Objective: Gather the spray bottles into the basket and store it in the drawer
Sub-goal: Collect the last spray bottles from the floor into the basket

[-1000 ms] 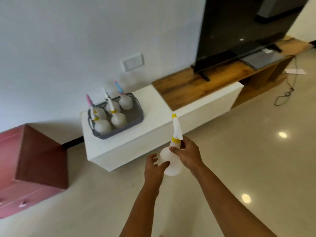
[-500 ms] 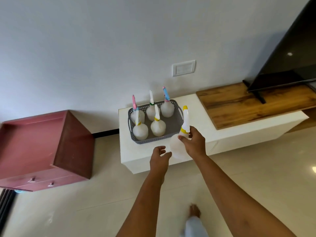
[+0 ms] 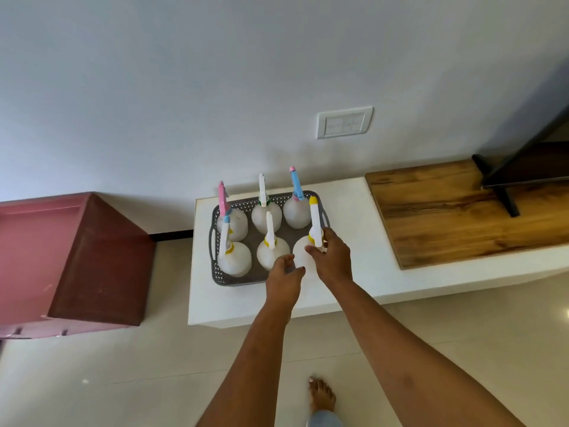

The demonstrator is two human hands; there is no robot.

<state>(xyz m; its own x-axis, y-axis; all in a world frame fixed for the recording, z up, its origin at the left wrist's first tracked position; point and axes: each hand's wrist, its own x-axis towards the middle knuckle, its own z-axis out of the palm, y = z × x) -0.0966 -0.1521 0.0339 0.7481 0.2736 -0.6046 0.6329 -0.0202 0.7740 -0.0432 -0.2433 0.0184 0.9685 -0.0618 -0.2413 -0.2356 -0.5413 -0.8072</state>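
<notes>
A grey perforated basket (image 3: 215, 274) stands on the white cabinet top (image 3: 338, 272). Several white round spray bottles stand upright in it, among them a pink-nozzled one (image 3: 232, 223) at back left and a blue-nozzled one (image 3: 296, 211) at back right. My right hand (image 3: 332, 257) grips the neck of the yellow-tipped spray bottle (image 3: 314, 223), whose body sits in the basket's front right corner. My left hand (image 3: 284, 277) hovers at the basket's front edge, fingers apart, holding nothing, close to the bottle's base.
A dark red drawer chest (image 3: 92, 260) stands on the floor left of the cabinet, handles facing me. A wooden shelf top (image 3: 446, 217) with a TV foot (image 3: 505, 195) lies to the right. My bare foot (image 3: 321, 396) is on the tiled floor.
I stepped closer to the cabinet. My right hand carried the yellow-tipped bottle forward and down into the basket's front right corner. My left hand let go of its base and stays beside it.
</notes>
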